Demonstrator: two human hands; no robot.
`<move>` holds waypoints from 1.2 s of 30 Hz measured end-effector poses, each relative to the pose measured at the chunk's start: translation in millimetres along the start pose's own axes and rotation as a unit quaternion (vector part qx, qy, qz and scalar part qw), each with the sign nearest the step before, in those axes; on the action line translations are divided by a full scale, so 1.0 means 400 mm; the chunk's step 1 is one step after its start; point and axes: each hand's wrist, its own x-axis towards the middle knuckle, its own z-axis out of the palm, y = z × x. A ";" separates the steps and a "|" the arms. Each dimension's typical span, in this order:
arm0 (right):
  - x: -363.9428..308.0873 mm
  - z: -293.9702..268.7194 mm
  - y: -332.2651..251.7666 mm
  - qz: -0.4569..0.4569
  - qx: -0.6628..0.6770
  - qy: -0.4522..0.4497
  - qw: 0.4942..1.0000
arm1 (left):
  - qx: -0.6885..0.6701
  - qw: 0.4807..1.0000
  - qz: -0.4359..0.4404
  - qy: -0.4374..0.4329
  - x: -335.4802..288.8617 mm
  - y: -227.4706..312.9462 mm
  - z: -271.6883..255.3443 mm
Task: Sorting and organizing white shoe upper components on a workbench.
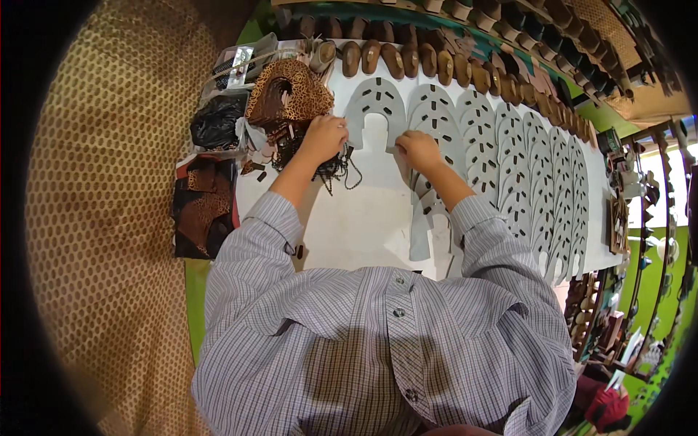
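Note:
A grey U-shaped shoe upper piece (373, 98) with small dark oblong tabs on its curve lies flat on the white table (356, 211). My left hand (325, 139) is closed at its left edge, fingertips bent against the rim. At its right leg, my right hand (419, 151) is closed with the fingers curled in and the thumb side on the piece. The fingertips of both hands are partly hidden. Under and beside my left hand lies a tangle of dark beaded strands (331, 168). Loose dark tabs (262, 176) lie left of it.
Overlapping rows of similar grey pieces (480, 145) spread over the right side. Brown shoe forms (392, 59) line the far edge. At left sit a leopard-print bundle (291, 91), a black plastic bag (219, 120) and brown scraps (206, 207). Shoe racks (662, 182) stand at right.

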 end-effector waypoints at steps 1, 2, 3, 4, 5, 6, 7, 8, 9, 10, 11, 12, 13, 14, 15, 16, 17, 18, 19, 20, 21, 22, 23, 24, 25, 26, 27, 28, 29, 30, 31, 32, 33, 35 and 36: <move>-0.005 0.008 0.000 0.000 0.001 -0.003 1.000 | -0.014 1.000 -0.009 0.002 -0.023 0.003 0.017; -0.011 0.010 0.000 0.000 -0.006 -0.009 1.000 | -0.027 0.999 -0.019 0.006 -0.038 0.008 0.023; -0.015 0.010 0.000 -0.001 -0.013 -0.014 1.000 | -0.030 0.999 -0.019 0.005 -0.046 0.012 0.028; -0.018 0.008 0.001 0.001 -0.014 -0.016 1.000 | -0.036 0.998 -0.021 0.044 -0.053 0.017 0.032; -0.016 0.007 0.005 0.005 -0.013 -0.016 1.000 | -0.041 0.996 -0.023 0.080 -0.056 0.021 0.035; -0.017 0.005 0.007 0.010 -0.013 -0.014 1.000 | -0.026 0.996 -0.023 0.087 -0.056 0.027 0.038; -0.022 0.001 0.009 0.013 -0.012 -0.014 1.000 | -0.026 0.996 -0.021 0.085 -0.055 0.033 0.040; -0.022 -0.009 0.005 0.006 -0.015 -0.027 1.000 | -0.027 0.997 -0.038 0.069 -0.056 0.036 0.039; -0.025 -0.019 0.000 0.000 -0.018 -0.040 0.999 | -0.027 0.997 -0.054 0.054 -0.057 0.040 0.037; -0.031 -0.030 -0.004 0.001 -0.018 -0.038 0.999 | -0.027 0.997 -0.052 0.054 -0.060 0.046 0.036; -0.039 -0.046 -0.009 0.006 -0.020 -0.052 0.998 | -0.019 0.996 -0.060 0.055 -0.062 0.056 0.029; -0.050 -0.056 -0.013 0.011 -0.022 -0.065 0.998 | -0.012 0.996 -0.068 0.056 -0.061 0.063 0.024; -0.068 -0.062 -0.010 0.013 -0.022 -0.063 0.998 | -0.011 0.996 -0.066 0.056 -0.060 0.065 0.024; -0.090 -0.073 -0.004 0.020 -0.016 -0.063 0.998 | 0.010 0.997 -0.055 0.058 -0.059 0.069 0.027; -0.105 -0.080 0.001 0.026 -0.009 -0.062 0.998 | 0.032 0.997 -0.044 0.061 -0.059 0.073 0.030; -0.113 -0.079 0.001 0.027 -0.010 -0.060 0.998 | 0.032 0.997 -0.042 0.062 -0.062 0.072 0.035; -0.120 -0.079 0.004 0.031 -0.027 -0.070 0.997 | 0.050 0.996 -0.042 0.059 -0.058 0.071 0.038; -0.124 -0.077 0.005 0.035 -0.044 -0.080 0.995 | 0.067 0.995 -0.043 0.057 -0.055 0.069 0.041; -0.121 -0.067 0.003 0.038 -0.046 -0.078 0.995 | 0.067 0.995 -0.039 0.058 -0.055 0.068 0.044; -0.113 -0.050 0.004 0.015 -0.054 -0.026 0.998 | 0.071 0.995 -0.039 0.052 -0.050 0.076 0.039; -0.102 -0.032 -0.001 -0.010 -0.062 0.027 0.998 | 0.076 0.995 -0.040 0.046 -0.047 0.081 0.034; -0.094 -0.016 -0.007 -0.015 -0.075 0.032 0.997 | 0.079 0.994 -0.050 0.061 -0.043 0.083 0.045; -0.086 -0.006 -0.013 -0.016 -0.074 0.035 0.997 | 0.081 0.994 -0.049 0.061 -0.045 0.085 0.048; -0.078 0.002 -0.019 -0.031 -0.116 0.008 0.993 | 0.065 0.993 -0.056 0.080 -0.046 0.087 0.051; -0.073 0.007 -0.022 -0.046 -0.159 -0.019 0.986 | 0.049 0.992 -0.063 0.099 -0.049 0.089 0.054; -0.072 0.009 -0.023 -0.047 -0.158 -0.018 0.986 | 0.051 0.992 -0.064 0.100 -0.053 0.092 0.054; -0.072 0.011 -0.023 -0.047 -0.186 -0.038 0.981 | 0.040 0.990 -0.078 0.106 -0.058 0.094 0.055; -0.071 0.011 -0.022 -0.046 -0.214 -0.059 0.974 | 0.030 0.989 -0.092 0.113 -0.063 0.095 0.054; -0.073 0.009 -0.021 -0.049 -0.214 -0.059 0.974 | 0.030 0.989 -0.094 0.114 -0.067 0.100 0.050; -0.074 0.006 -0.019 -0.052 -0.190 -0.030 0.980 | 0.025 0.988 -0.102 0.114 -0.070 0.104 0.045; -0.075 0.003 -0.018 -0.054 -0.166 -0.002 0.985 | 0.019 0.987 -0.110 0.114 -0.072 0.107 0.041; -0.075 -0.005 -0.026 -0.058 -0.165 -0.003 0.985 | 0.020 0.987 -0.114 0.115 -0.077 0.110 0.038; -0.077 -0.014 -0.032 -0.061 -0.158 -0.011 0.986 | 0.020 0.986 -0.116 0.114 -0.080 0.113 0.036; -0.079 -0.020 -0.042 -0.064 -0.151 -0.020 0.986 | 0.020 0.986 -0.118 0.115 -0.089 0.116 0.035; -0.081 -0.019 -0.046 -0.063 -0.149 -0.024 0.987 | 0.025 0.987 -0.123 0.103 -0.094 0.118 0.038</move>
